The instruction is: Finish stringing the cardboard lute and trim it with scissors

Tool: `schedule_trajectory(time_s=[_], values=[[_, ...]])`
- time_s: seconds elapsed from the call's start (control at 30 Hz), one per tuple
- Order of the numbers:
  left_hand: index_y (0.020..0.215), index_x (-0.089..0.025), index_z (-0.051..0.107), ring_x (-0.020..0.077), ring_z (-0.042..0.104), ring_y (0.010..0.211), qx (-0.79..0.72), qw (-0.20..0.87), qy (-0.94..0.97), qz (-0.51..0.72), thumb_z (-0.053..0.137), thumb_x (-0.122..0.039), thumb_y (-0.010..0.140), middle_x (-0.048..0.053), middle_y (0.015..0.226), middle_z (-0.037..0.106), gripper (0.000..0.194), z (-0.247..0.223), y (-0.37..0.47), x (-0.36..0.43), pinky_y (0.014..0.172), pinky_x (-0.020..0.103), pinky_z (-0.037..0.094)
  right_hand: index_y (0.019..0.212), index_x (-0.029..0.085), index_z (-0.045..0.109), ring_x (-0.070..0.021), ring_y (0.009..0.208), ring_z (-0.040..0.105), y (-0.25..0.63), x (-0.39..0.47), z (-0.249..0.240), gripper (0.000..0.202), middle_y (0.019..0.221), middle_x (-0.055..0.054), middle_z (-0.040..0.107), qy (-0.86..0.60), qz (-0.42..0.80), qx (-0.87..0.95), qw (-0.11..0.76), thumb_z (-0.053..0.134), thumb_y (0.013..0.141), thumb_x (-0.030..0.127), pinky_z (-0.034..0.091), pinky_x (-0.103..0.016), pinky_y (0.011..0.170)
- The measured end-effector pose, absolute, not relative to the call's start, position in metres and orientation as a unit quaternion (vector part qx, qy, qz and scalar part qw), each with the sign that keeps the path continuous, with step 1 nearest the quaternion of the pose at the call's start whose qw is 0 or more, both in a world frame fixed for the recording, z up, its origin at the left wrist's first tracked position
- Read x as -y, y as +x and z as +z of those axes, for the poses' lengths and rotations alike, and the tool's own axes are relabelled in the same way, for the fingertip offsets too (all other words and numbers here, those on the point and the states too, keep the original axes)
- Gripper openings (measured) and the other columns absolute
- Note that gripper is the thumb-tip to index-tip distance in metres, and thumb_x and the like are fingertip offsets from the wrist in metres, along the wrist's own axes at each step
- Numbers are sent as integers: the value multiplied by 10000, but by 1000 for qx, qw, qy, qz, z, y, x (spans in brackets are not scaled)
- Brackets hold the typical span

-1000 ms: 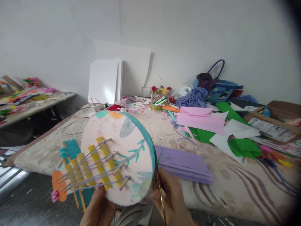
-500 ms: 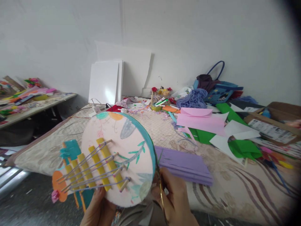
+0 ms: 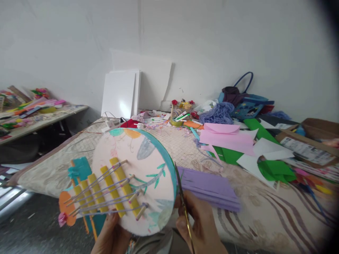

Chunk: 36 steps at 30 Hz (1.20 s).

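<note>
A handmade toy string instrument fills the left centre. Its round pale body has painted leaves and a teal rim. Several yellow strips cross it under purple yarn strings tied to short wooden pegs, and teal and orange pieces with a pink flower mark the neck end. My left hand grips it from below, with the fingers partly hidden behind it. In my right hand is what looks like a pair of scissors, seen edge-on, dark at the tip and gold lower down. The tip points up beside the teal rim.
Purple sheets lie stacked just beyond my right hand. Pink paper, green felt, purple yarn, a blue bag and a cardboard box crowd the right side. White boards lean on the wall.
My right hand has shifted slightly right and down, and the scissors now stand a little away from the instrument's rim. The instrument stays almost still in my left hand.
</note>
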State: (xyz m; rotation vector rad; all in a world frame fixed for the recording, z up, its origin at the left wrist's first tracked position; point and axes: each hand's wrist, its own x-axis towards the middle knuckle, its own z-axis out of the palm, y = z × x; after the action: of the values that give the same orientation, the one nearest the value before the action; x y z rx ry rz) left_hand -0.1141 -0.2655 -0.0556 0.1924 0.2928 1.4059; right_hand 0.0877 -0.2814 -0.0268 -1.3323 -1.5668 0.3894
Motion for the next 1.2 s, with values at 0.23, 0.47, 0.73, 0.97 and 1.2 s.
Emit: schedule_trajectory(time_s=[0.23, 0.47, 0.73, 0.97, 1.2], values=[[1398, -328, 374, 242, 529, 1186, -148, 773, 81, 611, 357, -165, 933, 30, 1208, 640, 493, -65, -123, 265, 1063, 396, 374, 695, 211, 510, -141, 534, 439, 96, 282, -15, 316, 568, 9, 502, -551, 152, 673, 469, 458, 834, 491, 311, -238, 483], [1399, -293, 376, 229, 555, 1164, -156, 780, 92, 599, 323, -50, 916, 61, 1162, 667, 544, -62, -126, 264, 1072, 394, 363, 713, 205, 492, -125, 538, 429, 102, 280, -9, 243, 588, 26, 491, -544, 125, 702, 443, 471, 854, 402, 310, -226, 496], [1423, -327, 281, 231, 548, 1165, -189, 754, 83, 623, 366, -9, 887, 42, 1216, 628, 630, -58, -121, 265, 1081, 396, 346, 673, 212, 436, -106, 494, 410, 103, 279, -7, 199, 551, 52, 443, -540, 91, 716, 433, 490, 832, 320, 274, -214, 463], [1421, -325, 282, 235, 541, 1161, -121, 758, 93, 635, 355, -74, 919, 50, 1245, 594, 567, -60, -118, 264, 1102, 402, 294, 700, 218, 418, -97, 447, 424, 105, 275, -8, 166, 524, 66, 448, -529, 0, 727, 438, 495, 842, 259, 279, -212, 454], [1405, -330, 334, 249, 467, 1218, -133, 783, 105, 599, 365, -81, 919, 50, 1285, 554, 547, -59, -123, 261, 1112, 437, 242, 674, 213, 442, -98, 472, 430, 110, 278, -10, 160, 531, 54, 469, -544, 113, 707, 437, 508, 812, 257, 288, -210, 463]])
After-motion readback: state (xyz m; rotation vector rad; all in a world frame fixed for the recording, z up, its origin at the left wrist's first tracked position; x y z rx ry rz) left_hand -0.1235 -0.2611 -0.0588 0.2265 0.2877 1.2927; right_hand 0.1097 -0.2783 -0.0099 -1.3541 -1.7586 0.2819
